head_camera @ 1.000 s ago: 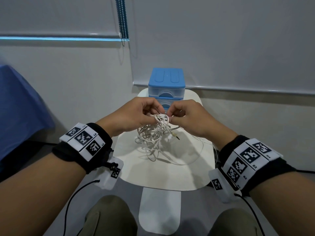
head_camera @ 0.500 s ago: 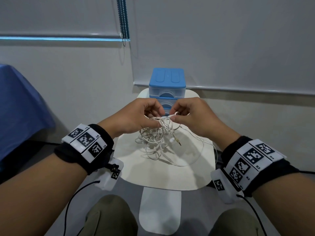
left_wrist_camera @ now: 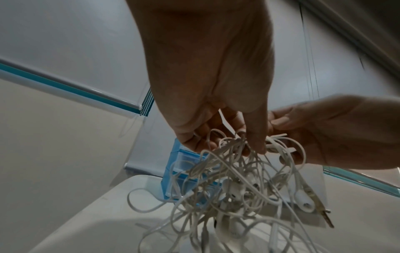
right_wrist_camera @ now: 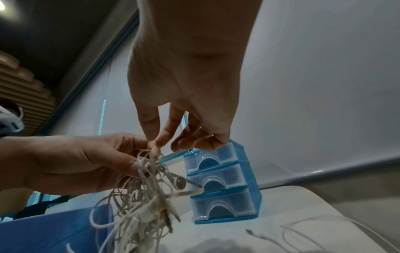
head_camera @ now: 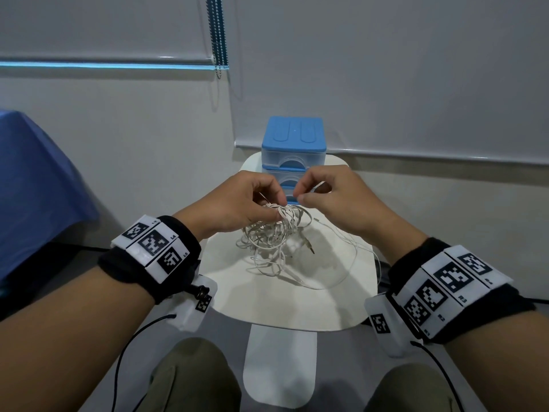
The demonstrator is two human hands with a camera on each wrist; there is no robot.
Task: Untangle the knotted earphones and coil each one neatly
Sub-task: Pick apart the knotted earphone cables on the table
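Blue cloth (head_camera: 35,185) hangs at far left; a blue drawer unit (head_camera: 294,144) stands behind both hands on the white table (head_camera: 297,307). Left hand (head_camera: 240,203) pinches the tangled earphones (head_camera: 273,236) above the table; right hand (head_camera: 335,197) pinches one strand.

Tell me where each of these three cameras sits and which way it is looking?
Head: worn on the head, looking down at both forearms, left hand, right hand, earphone tangle and white table.
Left wrist: looks along the left hand at the tangle.
Right wrist: looks along the right hand toward the blue drawer unit.
All views share the tangle and drawers.
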